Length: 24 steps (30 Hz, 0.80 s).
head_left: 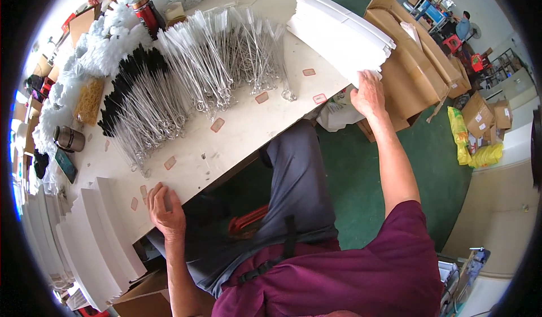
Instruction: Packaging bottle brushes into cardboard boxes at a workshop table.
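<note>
Reaching from the head view, the right hand (368,95) rests its fingers on the stack of white cards (339,34) at the bench (248,125) corner, grip not clearly closed. Left hand (165,208) lies flat on the bench edge beside fanned white cards (96,243). Peeling one card cleanly likely needs a thumb lifting its corner.

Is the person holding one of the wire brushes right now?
No. The left hand rests on the table edge and the right hand touches the white card stack; the wire brushes lie untouched.
</note>
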Each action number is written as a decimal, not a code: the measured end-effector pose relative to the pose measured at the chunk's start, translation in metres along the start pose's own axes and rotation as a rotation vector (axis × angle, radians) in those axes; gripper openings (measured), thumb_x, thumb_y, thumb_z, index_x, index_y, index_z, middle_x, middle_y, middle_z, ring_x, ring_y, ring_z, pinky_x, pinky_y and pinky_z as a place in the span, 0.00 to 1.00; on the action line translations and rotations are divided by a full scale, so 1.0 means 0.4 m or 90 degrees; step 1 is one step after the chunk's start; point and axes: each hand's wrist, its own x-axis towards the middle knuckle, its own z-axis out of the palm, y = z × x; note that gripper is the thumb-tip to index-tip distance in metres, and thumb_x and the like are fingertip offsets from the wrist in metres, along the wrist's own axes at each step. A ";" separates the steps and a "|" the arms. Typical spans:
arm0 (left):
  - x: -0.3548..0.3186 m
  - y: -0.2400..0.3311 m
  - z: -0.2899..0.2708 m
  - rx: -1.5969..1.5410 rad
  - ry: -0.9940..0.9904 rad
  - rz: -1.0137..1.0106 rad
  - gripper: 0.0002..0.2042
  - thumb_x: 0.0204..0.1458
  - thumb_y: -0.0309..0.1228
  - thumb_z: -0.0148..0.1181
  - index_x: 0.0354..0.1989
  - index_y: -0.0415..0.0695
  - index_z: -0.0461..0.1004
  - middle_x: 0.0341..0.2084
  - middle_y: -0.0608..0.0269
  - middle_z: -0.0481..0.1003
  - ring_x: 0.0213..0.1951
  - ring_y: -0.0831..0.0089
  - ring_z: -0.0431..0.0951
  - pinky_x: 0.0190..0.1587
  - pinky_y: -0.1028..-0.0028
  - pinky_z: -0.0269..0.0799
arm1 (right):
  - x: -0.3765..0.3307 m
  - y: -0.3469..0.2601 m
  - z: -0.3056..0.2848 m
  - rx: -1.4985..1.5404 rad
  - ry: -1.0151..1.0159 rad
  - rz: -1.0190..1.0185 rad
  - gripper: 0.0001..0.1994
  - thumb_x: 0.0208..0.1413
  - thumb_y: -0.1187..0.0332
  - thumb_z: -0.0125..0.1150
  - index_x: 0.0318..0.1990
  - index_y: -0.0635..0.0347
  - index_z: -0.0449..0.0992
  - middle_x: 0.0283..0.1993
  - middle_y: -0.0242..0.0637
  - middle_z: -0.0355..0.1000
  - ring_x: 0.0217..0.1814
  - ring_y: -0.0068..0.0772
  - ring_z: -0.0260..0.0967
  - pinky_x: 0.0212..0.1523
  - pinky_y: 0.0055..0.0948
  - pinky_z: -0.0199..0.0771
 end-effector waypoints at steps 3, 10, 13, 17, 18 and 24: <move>-0.002 -0.002 0.004 -0.016 0.009 -0.010 0.08 0.54 0.21 0.64 0.42 0.37 0.78 0.47 0.48 0.80 0.51 0.49 0.79 0.57 0.59 0.74 | 0.028 0.021 -0.007 0.034 -0.021 -0.007 0.26 0.51 0.67 0.69 0.57 0.67 0.74 0.56 0.52 0.73 0.65 0.55 0.66 0.68 0.48 0.64; 0.000 0.003 0.011 0.006 0.024 -0.001 0.08 0.54 0.20 0.64 0.42 0.37 0.78 0.46 0.48 0.80 0.50 0.49 0.79 0.57 0.58 0.74 | 0.055 -0.034 -0.112 0.045 -0.093 0.080 0.27 0.46 0.64 0.73 0.54 0.67 0.76 0.55 0.53 0.74 0.63 0.56 0.68 0.65 0.48 0.68; 0.003 0.008 0.013 0.002 0.026 0.001 0.08 0.54 0.20 0.63 0.42 0.38 0.77 0.46 0.47 0.80 0.50 0.48 0.79 0.56 0.57 0.74 | 0.048 -0.064 -0.161 0.143 -0.124 0.105 0.29 0.42 0.63 0.74 0.54 0.66 0.76 0.54 0.55 0.74 0.62 0.57 0.68 0.64 0.49 0.70; 0.003 -0.006 0.016 0.010 0.030 0.025 0.09 0.53 0.20 0.63 0.43 0.37 0.77 0.46 0.46 0.80 0.50 0.47 0.79 0.56 0.57 0.74 | 0.001 -0.093 -0.154 0.267 0.016 0.085 0.33 0.43 0.65 0.73 0.60 0.65 0.73 0.57 0.56 0.71 0.64 0.53 0.67 0.63 0.46 0.71; -0.001 -0.011 0.012 0.010 0.028 0.029 0.10 0.53 0.20 0.63 0.44 0.37 0.77 0.46 0.46 0.80 0.50 0.46 0.79 0.56 0.57 0.74 | -0.017 -0.102 -0.136 0.301 0.090 0.072 0.34 0.43 0.66 0.74 0.61 0.65 0.72 0.59 0.56 0.70 0.64 0.51 0.68 0.62 0.46 0.71; 0.010 0.128 -0.077 -0.083 -0.012 0.135 0.17 0.45 0.21 0.69 0.46 0.36 0.77 0.48 0.44 0.78 0.50 0.44 0.79 0.57 0.50 0.74 | -0.146 -0.346 -0.337 0.526 -0.024 -0.201 0.35 0.43 0.70 0.74 0.61 0.64 0.69 0.56 0.52 0.67 0.61 0.54 0.67 0.63 0.47 0.70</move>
